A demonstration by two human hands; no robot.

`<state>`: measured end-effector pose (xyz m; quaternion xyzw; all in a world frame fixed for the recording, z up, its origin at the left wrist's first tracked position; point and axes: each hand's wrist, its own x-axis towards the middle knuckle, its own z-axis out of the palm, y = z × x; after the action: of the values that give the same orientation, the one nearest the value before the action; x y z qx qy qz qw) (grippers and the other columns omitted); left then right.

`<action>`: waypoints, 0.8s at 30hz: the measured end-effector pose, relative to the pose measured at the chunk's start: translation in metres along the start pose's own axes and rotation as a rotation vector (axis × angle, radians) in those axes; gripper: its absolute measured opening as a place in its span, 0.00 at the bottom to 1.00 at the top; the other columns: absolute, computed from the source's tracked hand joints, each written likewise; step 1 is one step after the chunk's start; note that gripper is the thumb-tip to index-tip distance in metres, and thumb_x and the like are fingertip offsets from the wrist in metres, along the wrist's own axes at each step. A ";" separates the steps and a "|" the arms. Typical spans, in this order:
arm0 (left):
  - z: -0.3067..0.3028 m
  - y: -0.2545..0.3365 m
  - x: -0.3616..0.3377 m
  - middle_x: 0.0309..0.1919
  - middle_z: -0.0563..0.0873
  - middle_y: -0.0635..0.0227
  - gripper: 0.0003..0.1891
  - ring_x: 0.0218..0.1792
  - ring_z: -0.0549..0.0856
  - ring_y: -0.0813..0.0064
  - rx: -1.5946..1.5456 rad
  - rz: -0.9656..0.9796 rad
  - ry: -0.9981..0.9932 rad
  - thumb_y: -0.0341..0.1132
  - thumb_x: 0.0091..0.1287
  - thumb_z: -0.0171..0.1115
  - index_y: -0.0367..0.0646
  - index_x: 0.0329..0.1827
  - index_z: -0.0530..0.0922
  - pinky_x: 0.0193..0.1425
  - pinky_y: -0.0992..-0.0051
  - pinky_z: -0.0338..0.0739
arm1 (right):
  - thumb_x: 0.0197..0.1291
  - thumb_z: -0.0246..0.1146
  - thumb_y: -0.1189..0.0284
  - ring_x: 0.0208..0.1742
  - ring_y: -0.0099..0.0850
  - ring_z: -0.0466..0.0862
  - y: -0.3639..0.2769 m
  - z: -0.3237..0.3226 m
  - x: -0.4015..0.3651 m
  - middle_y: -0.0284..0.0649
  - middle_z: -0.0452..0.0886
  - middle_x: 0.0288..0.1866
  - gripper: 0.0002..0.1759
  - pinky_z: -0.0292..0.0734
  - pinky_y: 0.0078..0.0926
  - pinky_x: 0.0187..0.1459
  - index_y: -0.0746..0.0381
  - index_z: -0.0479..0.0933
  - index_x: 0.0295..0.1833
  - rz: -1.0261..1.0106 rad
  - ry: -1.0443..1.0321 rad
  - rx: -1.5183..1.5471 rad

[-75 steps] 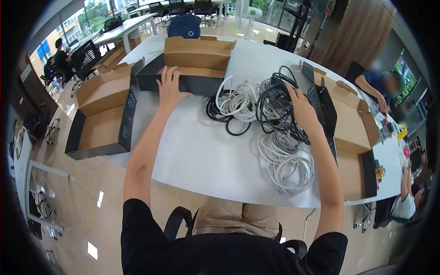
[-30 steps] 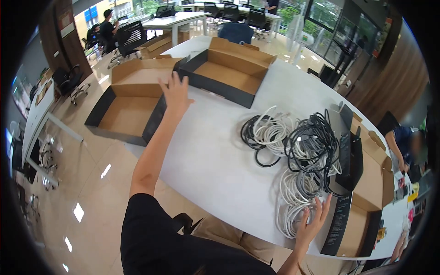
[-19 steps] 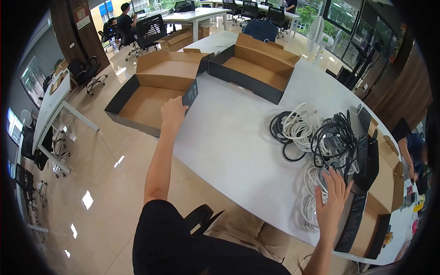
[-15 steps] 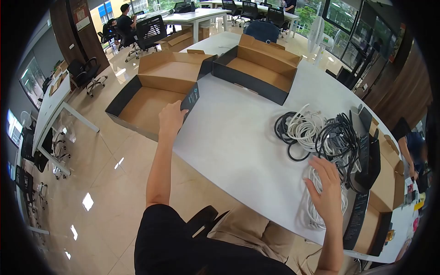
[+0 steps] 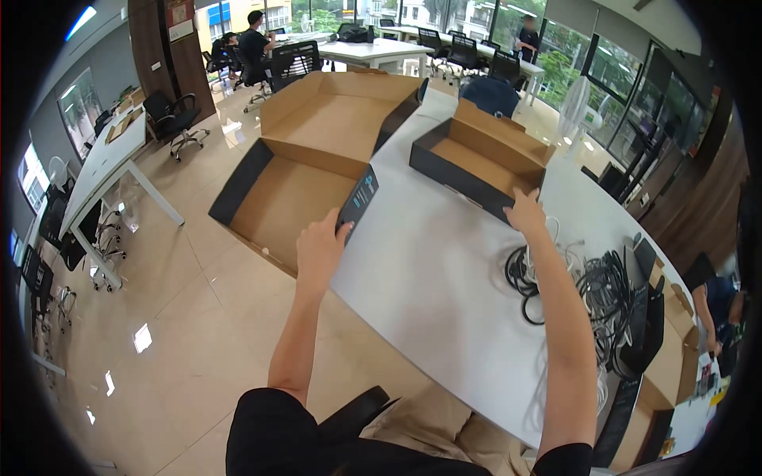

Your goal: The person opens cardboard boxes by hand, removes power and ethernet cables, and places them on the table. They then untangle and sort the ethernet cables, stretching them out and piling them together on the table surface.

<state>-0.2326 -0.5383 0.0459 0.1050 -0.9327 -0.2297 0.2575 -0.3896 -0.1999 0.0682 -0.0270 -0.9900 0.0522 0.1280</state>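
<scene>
My left hand [image 5: 320,250] grips the near right corner of an open cardboard box [image 5: 290,198], brown inside with dark outer sides and its lid folded back. That box juts over the left edge of the white table [image 5: 429,301]. Farther right, my right hand [image 5: 526,213] is at the near right corner of a second open box [image 5: 484,163], fingers against its dark side. Black cables [image 5: 605,289] and white cables [image 5: 567,258] lie in coils on the table, partly behind my right forearm.
At the right edge are another open box [image 5: 679,341] and a black device [image 5: 647,329]. A person [image 5: 718,305] is at the far right, with others seated or standing farther back. Office chairs [image 5: 171,119] and a white desk [image 5: 111,159] stand left.
My right hand has moved from above the cables forward to the second box. My left hand still holds the left box, which now appears nearer and larger. The view has shifted.
</scene>
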 end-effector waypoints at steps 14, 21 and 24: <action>0.000 0.013 -0.012 0.26 0.84 0.52 0.15 0.30 0.83 0.51 -0.025 0.003 -0.062 0.41 0.66 0.59 0.42 0.51 0.77 0.34 0.59 0.76 | 0.58 0.51 0.80 0.46 0.59 0.80 -0.019 0.062 -0.016 0.60 0.77 0.50 0.16 0.69 0.52 0.59 0.64 0.74 0.52 -0.245 0.367 -0.026; -0.004 0.023 -0.022 0.27 0.84 0.53 0.15 0.30 0.83 0.51 -0.035 -0.024 -0.066 0.41 0.66 0.59 0.41 0.51 0.77 0.34 0.60 0.75 | 0.53 0.55 0.79 0.34 0.45 0.83 -0.033 0.038 -0.020 0.46 0.81 0.27 0.08 0.76 0.43 0.44 0.62 0.78 0.37 -0.301 0.333 0.055; -0.001 0.024 -0.024 0.27 0.84 0.53 0.15 0.29 0.83 0.52 -0.072 -0.014 -0.032 0.41 0.66 0.59 0.40 0.50 0.78 0.34 0.61 0.75 | 0.51 0.56 0.79 0.33 0.43 0.83 -0.033 0.046 -0.017 0.45 0.81 0.26 0.06 0.76 0.41 0.42 0.62 0.78 0.35 -0.392 0.351 0.077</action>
<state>-0.2137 -0.5103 0.0483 0.0985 -0.9271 -0.2664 0.2444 -0.3861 -0.2379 0.0230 0.1614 -0.9362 0.0587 0.3065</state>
